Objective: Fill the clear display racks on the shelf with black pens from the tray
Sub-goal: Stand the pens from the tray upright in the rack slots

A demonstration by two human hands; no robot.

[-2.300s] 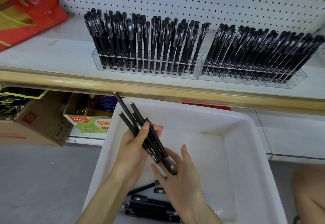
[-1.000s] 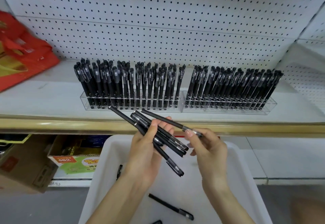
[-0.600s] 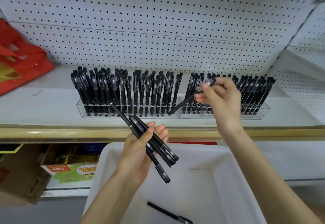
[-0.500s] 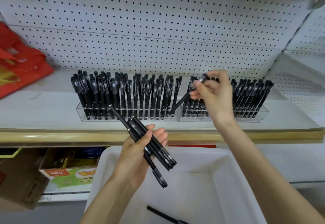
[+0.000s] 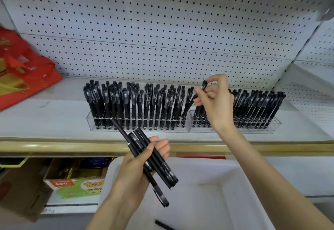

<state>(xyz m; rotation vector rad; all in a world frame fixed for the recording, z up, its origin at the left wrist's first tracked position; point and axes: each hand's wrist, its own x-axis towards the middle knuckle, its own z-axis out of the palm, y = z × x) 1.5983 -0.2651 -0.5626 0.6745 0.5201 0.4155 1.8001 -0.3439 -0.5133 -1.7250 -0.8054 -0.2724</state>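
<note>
Soft, bright light is spread evenly over the pegboard (image 5: 162, 31) above the fingers (image 5: 163, 148) of the left hand (image 5: 133, 173). Glare is seen on the shelf edge (image 5: 32, 146) to their left. Far from the fingers, lines are bowed; the upper-right corner is smeared.

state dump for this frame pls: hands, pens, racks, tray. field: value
left hand: grips bundle of black pens above tray
right hand: pinches one pen by its cap, tilted, lower end at left rack right end
left rack, right rack: clear, side by side on shelf, nearly full
tray contents visible: one loose pen
other: red bag, shelf left
</note>
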